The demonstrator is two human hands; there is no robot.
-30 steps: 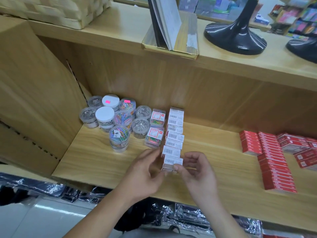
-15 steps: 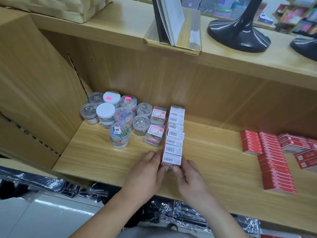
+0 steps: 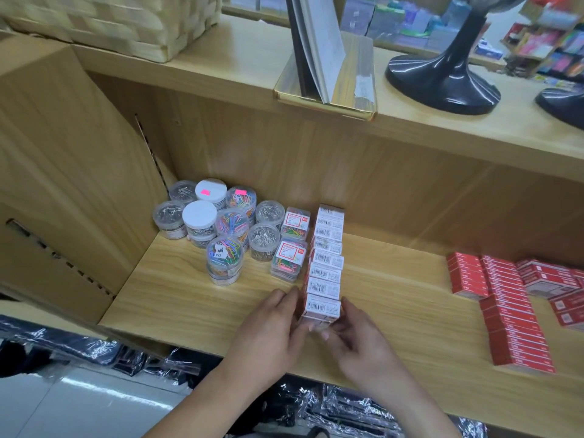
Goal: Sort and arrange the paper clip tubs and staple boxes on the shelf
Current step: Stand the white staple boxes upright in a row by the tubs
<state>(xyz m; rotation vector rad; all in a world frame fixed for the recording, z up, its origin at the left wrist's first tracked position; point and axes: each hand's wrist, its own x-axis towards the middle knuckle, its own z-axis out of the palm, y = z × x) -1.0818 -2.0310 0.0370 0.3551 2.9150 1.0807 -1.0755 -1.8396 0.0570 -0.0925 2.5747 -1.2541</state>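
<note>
Boxes (image 3: 327,248) stand in one row that runs away from your fingertips toward the back wall (image 3: 395,191), barcode labels up, each touching the next. Your left hand (image 3: 275,327) and right hand (image 3: 357,339) grip the front box (image 3: 322,306), the nearest of the row. Your left fingers curl against its left side. Your right thumb and fingers pinch its right side and front corner, so the gap between your hands is narrow. The front box sits on the shelf (image 3: 395,295) near the front edge, touching the box beyond it.

A good part looks done. Tubs (image 3: 218,222) are gathered beyond and left of your left fingers, in the back corner, some stacked two high. Two clear cases (image 3: 289,257) of coloured clips stand between them and the row, just beside the row. The row kinks slightly midway, so squaring it is probably left to do. Red boxes (image 3: 505,311) lie well to the right of your right fingers, in one long line with a looser heap past it. These seem the main work remaining.

The front box appears to lie with its long axis across the row, spanning from your left fingers to your right, label up. The row's own axis runs front to back, drifting slightly right as it recedes.
</note>
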